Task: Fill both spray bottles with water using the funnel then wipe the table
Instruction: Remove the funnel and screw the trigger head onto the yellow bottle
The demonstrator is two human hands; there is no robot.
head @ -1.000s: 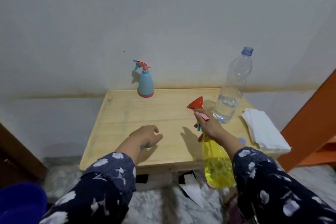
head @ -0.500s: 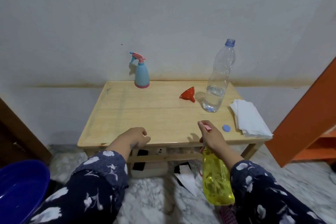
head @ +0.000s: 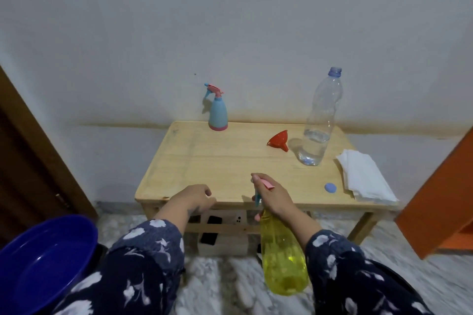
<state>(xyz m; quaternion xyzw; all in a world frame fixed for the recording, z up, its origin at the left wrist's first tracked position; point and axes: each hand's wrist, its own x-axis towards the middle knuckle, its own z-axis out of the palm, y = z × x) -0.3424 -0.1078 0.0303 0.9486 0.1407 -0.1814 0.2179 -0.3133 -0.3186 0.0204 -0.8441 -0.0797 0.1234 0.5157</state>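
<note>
My right hand (head: pixel 275 199) grips the pink spray head of the yellow spray bottle (head: pixel 282 261), holding it in front of the wooden table's (head: pixel 225 161) near edge. My left hand (head: pixel 194 198) hovers at that edge with loosely curled fingers and holds nothing. A blue spray bottle (head: pixel 218 112) stands at the table's back. The red funnel (head: pixel 279 140) lies on its side next to a clear water bottle (head: pixel 320 125), uncapped and about a quarter full. Its blue cap (head: pixel 330 187) lies near the folded white cloth (head: pixel 363 179) at the right.
A dark blue basin (head: pixel 43 263) sits on the floor at the lower left. An orange panel (head: pixel 440 194) leans at the right and a brown door (head: pixel 30 161) stands at the left. Dark items lie under the table on the marble floor.
The view has pulled back from the table. My right hand with the yellow bottle has moved left and lower toward the front edge; my left hand has drawn back to that edge.
</note>
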